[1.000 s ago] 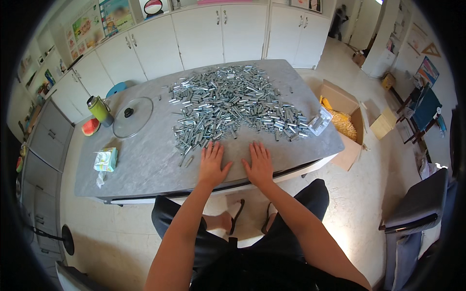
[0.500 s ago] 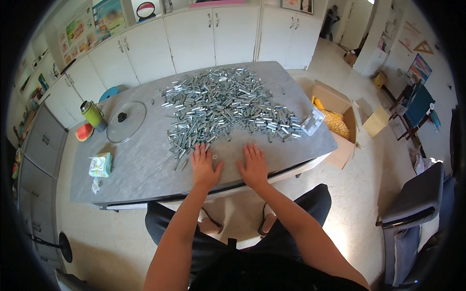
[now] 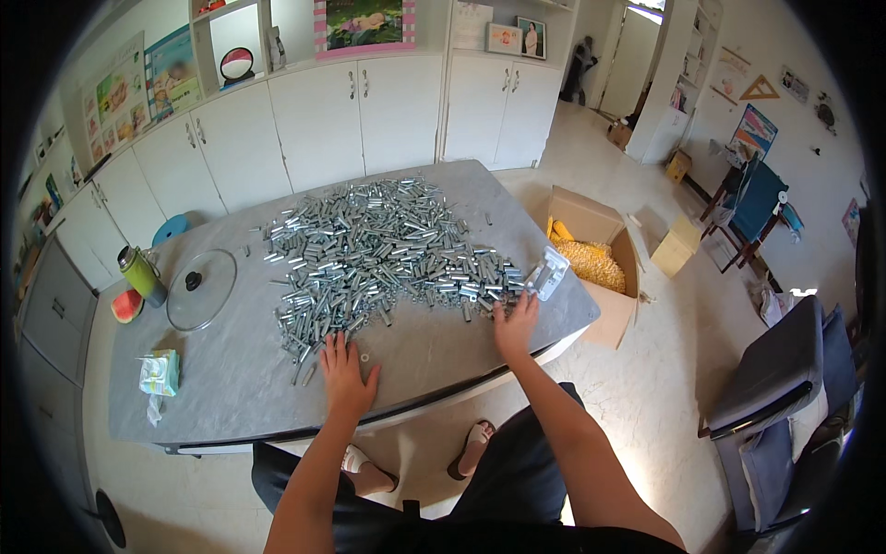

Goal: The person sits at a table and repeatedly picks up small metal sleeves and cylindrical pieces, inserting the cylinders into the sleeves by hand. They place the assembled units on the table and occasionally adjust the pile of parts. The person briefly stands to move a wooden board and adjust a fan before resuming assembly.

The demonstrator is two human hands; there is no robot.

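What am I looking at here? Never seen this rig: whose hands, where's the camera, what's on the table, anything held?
No robot here: it's a person's bare left hand and right hand. The view is from the left of two head-worn fisheye cameras looking down, so straight edges bend near the rim. On the gray table lies a large pile of small metal cylinders, with a pale holder at its right end. Leftward are a glass lid, green bottle and wipes pack. The left hand lies palm down by the pile's near edge; the right is near the holder, contact unclear. Neither visibly holds anything.
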